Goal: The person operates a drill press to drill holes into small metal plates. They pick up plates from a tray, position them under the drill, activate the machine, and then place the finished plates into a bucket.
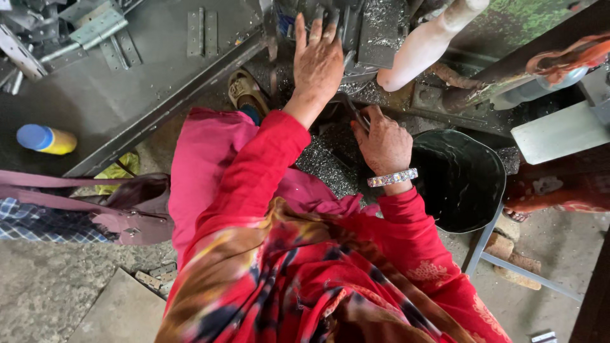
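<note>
— At twelve o'clock, left hand (318,60)?
— Fingers spread flat on grey metal machine plate (375,38), gripping nothing.
— Right hand (384,143)?
— Centre, grip curled around thin metal strip (357,117); round black bucket (460,181) at three o'clock, just beside.

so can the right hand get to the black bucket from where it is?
Probably yes. The right hand rests just beside the black bucket, whose open mouth faces up with nothing between them. The hand already grips a thin metal piece, though.
</note>
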